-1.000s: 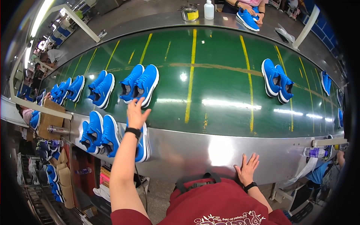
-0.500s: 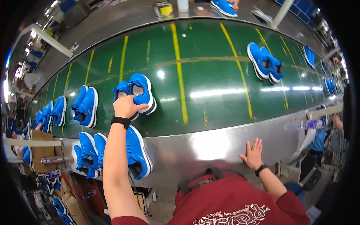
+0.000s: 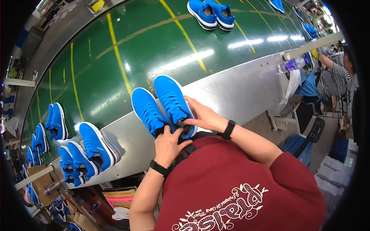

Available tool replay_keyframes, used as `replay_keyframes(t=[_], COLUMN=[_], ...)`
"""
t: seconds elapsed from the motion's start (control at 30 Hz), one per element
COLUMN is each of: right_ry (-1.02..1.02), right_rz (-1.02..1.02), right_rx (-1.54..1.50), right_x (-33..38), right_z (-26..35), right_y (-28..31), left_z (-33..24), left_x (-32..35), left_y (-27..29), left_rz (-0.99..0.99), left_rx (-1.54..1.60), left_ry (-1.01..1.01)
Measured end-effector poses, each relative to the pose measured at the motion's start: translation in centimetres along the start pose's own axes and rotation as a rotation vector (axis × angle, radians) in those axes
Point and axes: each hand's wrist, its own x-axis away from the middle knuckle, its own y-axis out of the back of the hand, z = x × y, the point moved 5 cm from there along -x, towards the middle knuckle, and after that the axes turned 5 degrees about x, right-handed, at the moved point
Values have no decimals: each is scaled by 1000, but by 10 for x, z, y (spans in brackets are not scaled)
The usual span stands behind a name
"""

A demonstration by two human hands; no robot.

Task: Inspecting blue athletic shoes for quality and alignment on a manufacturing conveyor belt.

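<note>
A pair of bright blue sneakers with white soles point(image 3: 162, 104) rests on the metal ledge point(image 3: 235, 92) right in front of me, toes pointing away. My left hand point(image 3: 169, 144) grips the heel end of the left shoe. My right hand point(image 3: 202, 115) lies on the heel and collar of the right shoe, fingers curled over it. Both wrists wear black bands.
A green conveyor belt point(image 3: 115, 61) with yellow lines runs behind the ledge, carrying another blue pair point(image 3: 212, 13) at the top and more pairs point(image 3: 56, 123) at left. Several blue shoes point(image 3: 86, 154) stand on the ledge at left. A plastic bottle point(image 3: 291, 64) and a seated person point(image 3: 331, 77) are at right.
My left hand reached out to the belt, took the blue pair and brought it back onto the ledge before me. My right hand left the ledge edge and came onto the right shoe.
</note>
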Motion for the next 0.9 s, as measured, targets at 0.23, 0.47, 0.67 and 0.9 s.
replay_keyframes(t=[0.23, 0.47, 0.67, 0.9], right_ry=[-137, -96, -232, -108], right_rz=[-76, -168, -57, -226], right_rx=[37, 108, -340, -239], right_x=[24, 46, 53, 57], right_z=[-26, -42, -40, -19], right_y=[-7, 11, 49, 40], left_z=[-49, -78, -84, -68], left_x=[-4, -35, -42, -54], left_y=[20, -28, -68, -88], left_rz=[-163, 114, 244, 374], left_rx=[-37, 352, 111, 164], left_ry=[-119, -141, -145, -57])
